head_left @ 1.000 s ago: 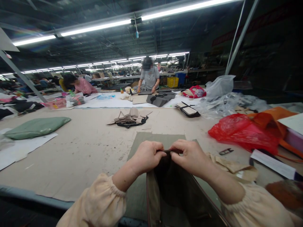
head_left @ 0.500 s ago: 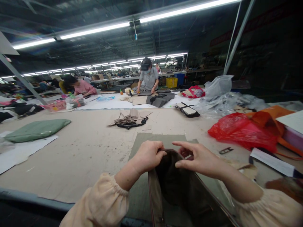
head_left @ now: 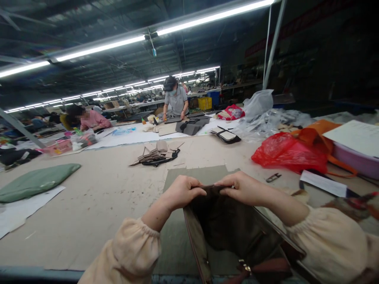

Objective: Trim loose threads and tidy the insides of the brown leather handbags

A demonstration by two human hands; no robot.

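Note:
An unzipped-looking dark olive bag [head_left: 231, 225] with brown edging gapes towards me at the table's near edge. My left hand [head_left: 185, 191] pinches the far end of its rim between thumb and fingers. Just to the right, my right hand [head_left: 241, 187] grips the same rim, thumb inside and fingers over the edge. A brown strap with a metal buckle [head_left: 245, 266] lies across the bag's near side. Beneath the bag spreads a flat piece of grey-green cloth [head_left: 174, 236]. The bag's outer far side is hidden.
Thread snips [head_left: 272, 177] lie right of my right hand, near a red plastic bag [head_left: 290, 154]. Ahead sits a pile of beige and black pieces [head_left: 156, 154]. A folded green item [head_left: 38, 181] lies left. Across the table, a person in grey [head_left: 177, 100] works.
My right hand has closed on the bag's rim, where its fingers were spread before. The bag's mouth has tipped and its buckled strap has come into view. The camera has turned slightly right.

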